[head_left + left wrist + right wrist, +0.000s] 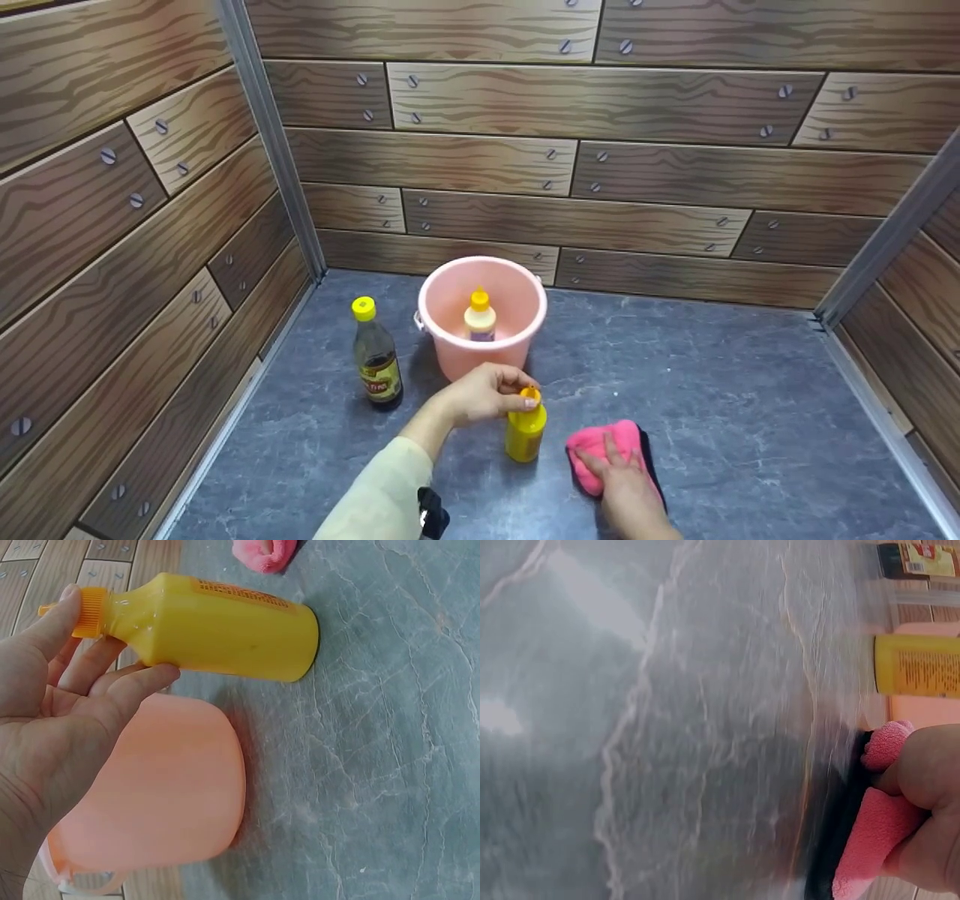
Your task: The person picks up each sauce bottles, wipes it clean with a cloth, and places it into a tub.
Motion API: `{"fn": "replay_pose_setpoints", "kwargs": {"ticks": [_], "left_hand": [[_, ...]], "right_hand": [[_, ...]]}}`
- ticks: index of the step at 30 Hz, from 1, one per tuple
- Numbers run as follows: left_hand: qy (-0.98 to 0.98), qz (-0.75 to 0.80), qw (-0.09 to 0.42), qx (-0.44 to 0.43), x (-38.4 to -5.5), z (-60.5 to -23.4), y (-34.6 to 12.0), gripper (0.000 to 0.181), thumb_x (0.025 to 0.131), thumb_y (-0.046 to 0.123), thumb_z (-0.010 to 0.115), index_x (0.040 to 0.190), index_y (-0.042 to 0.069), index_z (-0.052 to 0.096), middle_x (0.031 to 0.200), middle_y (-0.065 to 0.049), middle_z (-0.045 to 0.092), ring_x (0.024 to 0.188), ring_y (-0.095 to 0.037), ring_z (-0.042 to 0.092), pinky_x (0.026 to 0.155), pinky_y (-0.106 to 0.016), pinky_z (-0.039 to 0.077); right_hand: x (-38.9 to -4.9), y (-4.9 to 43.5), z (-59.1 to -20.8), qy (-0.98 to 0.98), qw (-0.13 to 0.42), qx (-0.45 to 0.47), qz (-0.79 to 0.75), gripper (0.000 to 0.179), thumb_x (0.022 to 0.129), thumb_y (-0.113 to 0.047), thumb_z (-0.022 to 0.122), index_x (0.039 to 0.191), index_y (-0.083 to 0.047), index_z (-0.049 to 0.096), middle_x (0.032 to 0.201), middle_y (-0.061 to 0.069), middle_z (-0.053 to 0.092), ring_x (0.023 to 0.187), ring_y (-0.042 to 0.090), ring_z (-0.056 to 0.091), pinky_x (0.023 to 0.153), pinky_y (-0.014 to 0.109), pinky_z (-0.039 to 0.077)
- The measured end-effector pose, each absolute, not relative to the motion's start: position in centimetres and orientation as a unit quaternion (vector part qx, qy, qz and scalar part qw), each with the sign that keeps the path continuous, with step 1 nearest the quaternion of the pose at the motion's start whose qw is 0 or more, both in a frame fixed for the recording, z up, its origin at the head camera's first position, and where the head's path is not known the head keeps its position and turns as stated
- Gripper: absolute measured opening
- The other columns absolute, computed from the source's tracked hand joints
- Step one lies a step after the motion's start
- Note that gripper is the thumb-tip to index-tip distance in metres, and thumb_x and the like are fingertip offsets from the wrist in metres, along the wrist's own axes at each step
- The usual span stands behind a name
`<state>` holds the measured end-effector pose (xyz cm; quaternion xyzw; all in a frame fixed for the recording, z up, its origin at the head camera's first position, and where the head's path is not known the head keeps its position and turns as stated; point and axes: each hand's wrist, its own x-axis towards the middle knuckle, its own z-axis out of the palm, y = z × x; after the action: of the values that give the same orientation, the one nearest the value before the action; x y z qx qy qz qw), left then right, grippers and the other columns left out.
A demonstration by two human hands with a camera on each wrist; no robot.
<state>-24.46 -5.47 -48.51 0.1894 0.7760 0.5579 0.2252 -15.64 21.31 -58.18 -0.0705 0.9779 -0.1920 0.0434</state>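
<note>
My left hand (pixel 487 394) pinches the orange cap of a yellow squeeze bottle (pixel 525 435) between thumb and fingers. That bottle stands upright in front of a pink bucket (pixel 480 360), and the left wrist view shows it close up. On the right, a folded pink cloth (pixel 600 439) with a dark edge lies on the grey surface. My right hand (pixel 630 491) rests on the cloth with its fingers spread. In the right wrist view the cloth (pixel 881 829) bulges up between the thumb and the fingers.
A glass bottle (pixel 379 367) of dark liquid with a yellow cap stands left of the bucket. Inside the bucket is a pale bottle (pixel 480 319) with an orange nozzle. Wood-patterned walls (pixel 480 161) enclose the grey marbled surface (pixel 750 405).
</note>
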Motion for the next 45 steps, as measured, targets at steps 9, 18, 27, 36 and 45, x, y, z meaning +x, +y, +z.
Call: {"fn": "replay_pose_setpoints", "kwargs": {"ticks": [9, 18, 27, 36, 45], "left_hand": [[0.798, 0.522, 0.217, 0.209, -24.5, -48.2, -5.7, 0.022, 0.104, 0.019, 0.071, 0.125, 0.020, 0.078, 0.111, 0.005, 0.076, 0.102, -0.016, 0.068, 0.100, -0.038, 0.056], [0.788, 0.562, 0.186, 0.171, -23.4, -48.3, -5.4, 0.035, 0.101, 0.017, 0.076, 0.134, 0.009, 0.072, 0.121, -0.001, 0.074, 0.109, -0.020, 0.068, 0.100, -0.040, 0.057], [0.760, 0.633, 0.145, 0.042, -21.8, -48.6, -3.8, 0.034, 0.089, 0.021, 0.089, 0.115, 0.005, 0.073, 0.106, -0.006, 0.073, 0.097, -0.022, 0.068, 0.082, -0.042, 0.062], [0.771, 0.628, 0.102, 0.023, -22.1, -48.6, -3.0, 0.022, 0.088, 0.016, 0.089, 0.101, 0.005, 0.074, 0.096, -0.006, 0.072, 0.088, -0.021, 0.067, 0.076, -0.039, 0.063], [0.785, 0.603, 0.124, 0.066, -23.3, -48.5, -3.4, 0.018, 0.092, 0.015, 0.085, 0.104, 0.005, 0.077, 0.098, -0.005, 0.075, 0.090, -0.021, 0.069, 0.083, -0.039, 0.062]], "right_hand": [[-15.7, 22.8, -58.3, 0.980, 0.002, -0.071, -0.186, 0.084, 0.073, 0.025, 0.054, 0.141, -0.021, 0.071, 0.157, 0.035, 0.042, 0.128, 0.078, 0.038, 0.100, 0.075, 0.046], [-15.8, 23.2, -58.4, 0.979, -0.012, -0.073, -0.190, 0.081, 0.074, 0.024, 0.054, 0.139, -0.021, 0.072, 0.156, 0.036, 0.043, 0.126, 0.078, 0.039, 0.099, 0.074, 0.047], [-15.9, 23.1, -58.4, 0.978, 0.012, -0.066, -0.197, 0.080, 0.077, 0.024, 0.052, 0.142, -0.019, 0.070, 0.159, 0.036, 0.038, 0.129, 0.078, 0.035, 0.104, 0.075, 0.042], [-15.8, 23.0, -58.3, 0.979, 0.001, -0.068, -0.192, 0.080, 0.077, 0.023, 0.053, 0.141, -0.022, 0.071, 0.158, 0.036, 0.040, 0.129, 0.077, 0.037, 0.103, 0.074, 0.044], [-15.9, 23.0, -58.4, 0.979, 0.021, -0.058, -0.196, 0.087, 0.073, 0.026, 0.052, 0.143, -0.022, 0.069, 0.161, 0.033, 0.037, 0.133, 0.077, 0.032, 0.102, 0.076, 0.042]]}}
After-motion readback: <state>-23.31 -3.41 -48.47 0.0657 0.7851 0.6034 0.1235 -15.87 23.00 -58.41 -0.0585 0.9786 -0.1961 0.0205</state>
